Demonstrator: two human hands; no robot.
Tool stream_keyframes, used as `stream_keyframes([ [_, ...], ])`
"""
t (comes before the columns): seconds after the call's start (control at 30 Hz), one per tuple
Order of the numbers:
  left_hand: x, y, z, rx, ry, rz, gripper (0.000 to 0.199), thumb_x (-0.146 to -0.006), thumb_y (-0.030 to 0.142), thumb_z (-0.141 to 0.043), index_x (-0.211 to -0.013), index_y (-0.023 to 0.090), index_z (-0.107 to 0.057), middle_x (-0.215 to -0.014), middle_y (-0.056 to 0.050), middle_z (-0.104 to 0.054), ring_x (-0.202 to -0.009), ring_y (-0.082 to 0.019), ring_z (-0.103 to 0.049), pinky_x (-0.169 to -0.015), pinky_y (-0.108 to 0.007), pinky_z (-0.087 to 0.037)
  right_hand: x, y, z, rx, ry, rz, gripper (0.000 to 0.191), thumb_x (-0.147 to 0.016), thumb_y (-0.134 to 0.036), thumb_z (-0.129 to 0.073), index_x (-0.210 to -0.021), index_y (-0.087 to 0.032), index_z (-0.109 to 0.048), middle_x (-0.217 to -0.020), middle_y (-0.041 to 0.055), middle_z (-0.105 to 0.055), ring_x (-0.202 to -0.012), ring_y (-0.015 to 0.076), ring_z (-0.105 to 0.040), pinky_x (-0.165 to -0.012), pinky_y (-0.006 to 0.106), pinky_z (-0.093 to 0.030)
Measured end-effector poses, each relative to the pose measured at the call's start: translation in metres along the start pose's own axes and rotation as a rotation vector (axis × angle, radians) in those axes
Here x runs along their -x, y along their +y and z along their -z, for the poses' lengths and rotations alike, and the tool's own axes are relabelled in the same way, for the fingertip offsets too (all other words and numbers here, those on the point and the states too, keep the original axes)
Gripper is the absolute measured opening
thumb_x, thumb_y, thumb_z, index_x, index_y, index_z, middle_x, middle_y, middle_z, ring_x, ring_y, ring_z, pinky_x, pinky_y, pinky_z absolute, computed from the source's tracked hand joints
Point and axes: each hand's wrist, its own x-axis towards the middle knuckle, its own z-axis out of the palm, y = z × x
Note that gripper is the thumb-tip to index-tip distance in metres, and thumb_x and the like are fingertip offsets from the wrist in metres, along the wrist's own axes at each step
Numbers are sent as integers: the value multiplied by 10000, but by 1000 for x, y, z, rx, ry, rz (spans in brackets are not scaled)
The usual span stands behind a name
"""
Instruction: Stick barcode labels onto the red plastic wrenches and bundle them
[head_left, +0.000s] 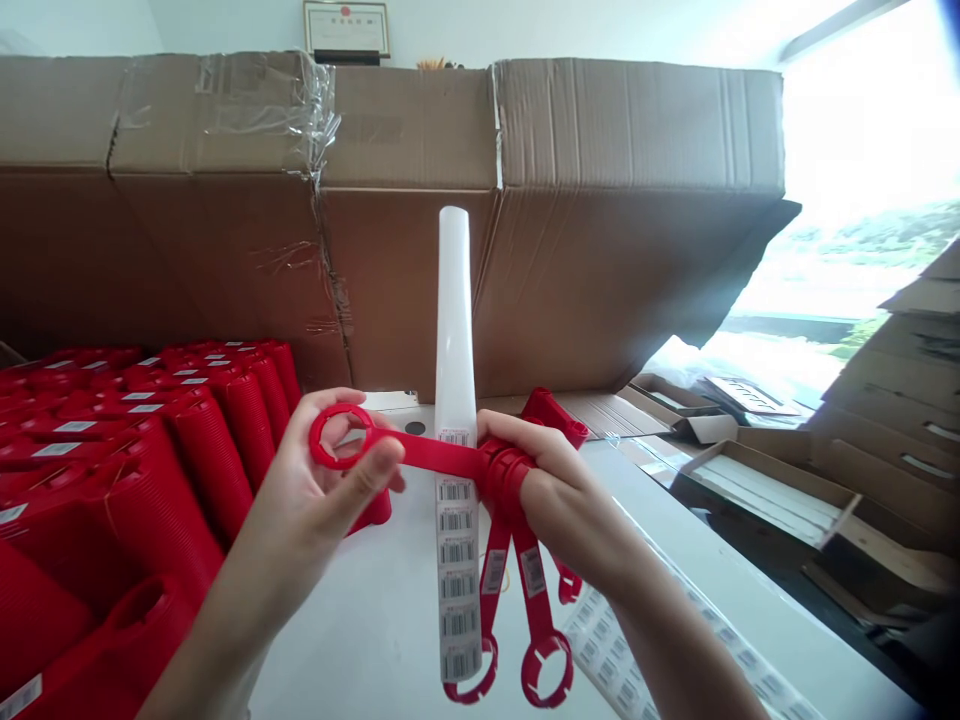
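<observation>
Creased brown cardboard boxes point(637, 130) stand behind your white tabletop point(322, 630). A glossy white label strip point(454, 330), printed with barcodes lower down, runs away from you between your hands. Your right hand point(559, 475) is clamped around a bundle of red plastic straps point(504, 478), two ringed ends hanging below. Across the label strip, one smooth flat strap point(435, 456) lies nearly level, its open ring point(318, 437) pointing left, its neck pinched between thumb and fingers of your left hand point(311, 505).

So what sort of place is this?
Probably a packing or labelling workroom: large cardboard boxes stand behind the table, with stacks of red plastic parts and a strip of barcode labels.
</observation>
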Motion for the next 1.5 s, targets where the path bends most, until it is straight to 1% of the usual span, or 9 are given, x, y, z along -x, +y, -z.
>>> stream_keyframes([
  [0.1, -4, -10, -5, 115, -195, 67, 623, -766, 388, -875, -1219, 287, -459, -911, 30, -709, -920, -190, -733, -775, -272, -597, -2, 0, -2, -42, 57, -12, 199, -949, -160, -455, -810, -195, -593, -791, 13, -665, -680, 162, -634, -527, 231, -446],
  [0.2, -8, -20, -12, 138, -365, 130, 409, -818, 383, -832, -1075, 205, -567, -894, -28, -730, -953, -222, -725, -856, -329, -588, -1, 1, -4, -50, 52, -1, 194, -922, -130, -454, -792, -191, -586, -752, 6, -639, -649, 148, -610, -517, 222, -431],
  [0.4, -8, -29, -14, 29, -286, 101, 372, -844, 384, -797, -1095, 214, -581, -972, -29, -682, -876, -194, -680, -791, -338, -580, 0, 1, 1, -2, 127, -26, 206, -923, -167, -445, -853, -203, -636, -741, 16, -639, -653, 173, -612, -521, 244, -459],
  [0.63, -3, -25, -15, -129, -426, 96, 270, -891, 381, -721, -1068, 243, -572, -1052, -38, -699, -896, -194, -676, -829, -337, -574, -3, -4, 5, -77, 192, -52, 188, -876, -213, -510, -952, -194, -681, -751, 32, -663, -637, 189, -642, -516, 257, -497],
  [0.8, -4, -32, -27, -253, -243, 39, 343, -887, 547, -675, -1046, 252, -599, -942, -36, -734, -933, -263, -708, -796, -370, -570, 2, -2, -2, 17, 224, -60, 135, -895, -274, -537, -875, -193, -643, -712, 34, -629, -592, 180, -604, -462, 251, -459],
  [0.97, -2, -37, -31, -439, -70, -65, 281, -906, 547, -639, -937, 271, -683, -972, -33, -747, -925, -280, -700, -743, -364, -546, 3, 6, -8, 103, 280, 0, 139, -887, -268, -520, -851, -199, -635, -686, 33, -611, -599, 189, -599, -455, 257, -434],
  [1.27, -2, -59, -28, -828, 110, -608, 217, -986, 352, -588, -1055, 220, -744, -1041, -83, -766, -977, -271, -712, -877, -376, -540, -3, 8, -11, 78, 296, -3, 112, -846, -245, -515, -803, -207, -611, -671, 27, -597, -605, 187, -570, -469, 250, -426],
  [1.37, -1, -60, -30, -831, 140, -610, 220, -993, 352, -574, -1061, 249, -756, -1121, -81, -740, -985, -270, -712, -807, -365, -541, -4, 8, -10, 75, 295, -13, 101, -844, -236, -512, -806, -209, -602, -671, 27, -587, -617, 191, -568, -476, 251, -431],
  [1.5, 5, -49, -34, -645, 75, -501, 181, -980, 363, -582, -904, 283, -725, -996, -32, -713, -885, -229, -700, -745, -334, -539, -5, 9, -7, 84, 305, -36, 69, -841, -212, -513, -808, -219, -574, -682, 17, -569, -626, 193, -567, -492, 258, -447],
])
